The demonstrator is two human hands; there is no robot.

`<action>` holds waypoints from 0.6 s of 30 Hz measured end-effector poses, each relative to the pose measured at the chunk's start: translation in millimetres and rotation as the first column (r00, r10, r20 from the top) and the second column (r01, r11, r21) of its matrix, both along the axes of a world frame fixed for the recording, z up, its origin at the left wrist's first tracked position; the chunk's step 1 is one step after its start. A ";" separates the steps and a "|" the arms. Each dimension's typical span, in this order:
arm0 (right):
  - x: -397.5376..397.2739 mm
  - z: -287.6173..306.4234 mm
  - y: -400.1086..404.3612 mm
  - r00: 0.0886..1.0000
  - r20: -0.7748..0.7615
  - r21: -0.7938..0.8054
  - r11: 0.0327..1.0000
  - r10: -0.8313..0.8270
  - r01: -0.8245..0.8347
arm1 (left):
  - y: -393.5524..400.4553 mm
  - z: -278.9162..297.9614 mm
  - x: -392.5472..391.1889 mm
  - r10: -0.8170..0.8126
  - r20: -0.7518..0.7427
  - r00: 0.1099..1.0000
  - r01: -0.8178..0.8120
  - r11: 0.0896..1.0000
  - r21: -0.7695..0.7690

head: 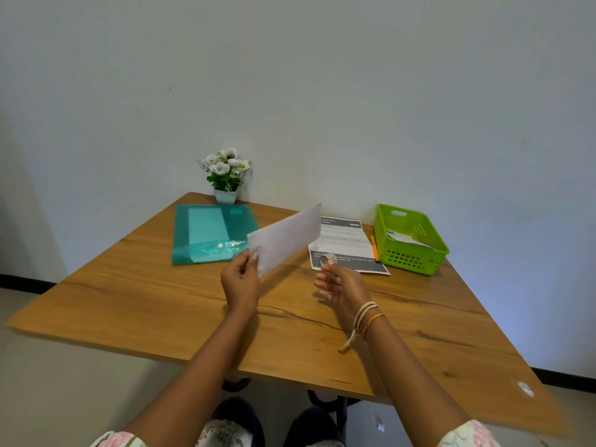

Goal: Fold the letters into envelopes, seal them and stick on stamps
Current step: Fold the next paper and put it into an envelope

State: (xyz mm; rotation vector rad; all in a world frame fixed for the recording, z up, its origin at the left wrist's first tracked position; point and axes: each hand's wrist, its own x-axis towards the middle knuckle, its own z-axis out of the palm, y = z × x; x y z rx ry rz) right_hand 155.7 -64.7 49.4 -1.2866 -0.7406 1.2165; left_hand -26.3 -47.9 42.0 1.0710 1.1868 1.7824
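Observation:
My left hand (240, 279) pinches the lower left corner of a white envelope (285, 238) and holds it tilted above the wooden table (161, 304). My right hand (338, 285) hovers to its right, palm turned inward, and pinches a small stamp (327, 259) at the fingertips. A printed letter (346, 245) lies flat on the table behind my right hand.
A teal plastic folder (209, 232) lies at the back left. A small pot of white flowers (227, 174) stands against the wall. A green basket (411, 238) with papers inside sits at the back right, an orange pen (374, 248) beside it.

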 end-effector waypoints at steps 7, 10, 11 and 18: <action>23.5 -6.6 4.6 0.958 0.028 0.097 0.955 -0.284 0.280 | 9.6 -1.9 -26.5 -0.371 0.517 0.772 0.522 0.833 -0.181; 36.1 -8.6 -0.9 0.932 0.035 0.060 0.932 -0.360 0.358 | 10.8 -7.4 -27.1 -0.384 0.506 0.773 0.569 0.772 -0.283; 41.5 -9.8 -3.6 0.904 0.111 0.031 0.911 -0.413 0.412 | 11.4 -8.4 -24.6 -0.387 0.464 0.797 0.561 0.758 -0.333; 74.7 -23.5 -21.9 0.681 0.664 -0.036 0.895 -0.311 0.444 | 36.6 -18.5 -4.0 -0.379 -0.198 0.904 0.235 0.827 -0.511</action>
